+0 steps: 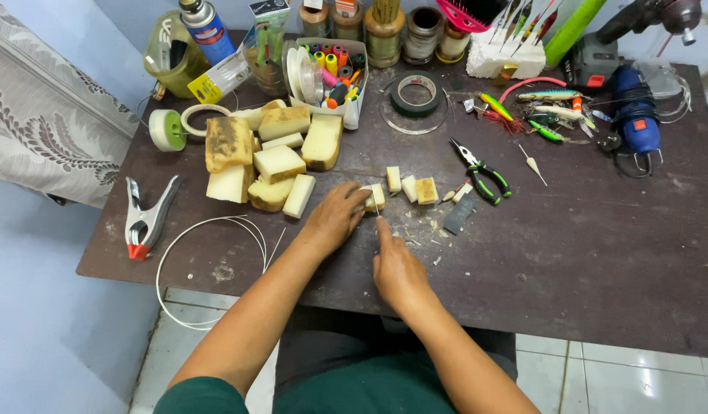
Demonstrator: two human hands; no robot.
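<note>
My left hand [335, 218] rests on the dark table [584, 253] and pins down a small pale foam block [374, 196]. My right hand [396, 264] grips a thin blade [376, 207] whose tip touches that block. Just beyond lie three more small cut foam pieces [410, 186]. Shavings are scattered on the table around them. A heap of larger yellowish foam chunks [270, 157] sits to the left of my left hand.
Green-handled pliers [480, 172] and a dark flat blade piece [457, 216] lie to the right. Fishing lures [549, 111], a blue tool [636, 119], a tape roll [415, 93], thread spools [335, 65], a metal clamp [147, 218] and a white wire loop [208, 268] surround the area.
</note>
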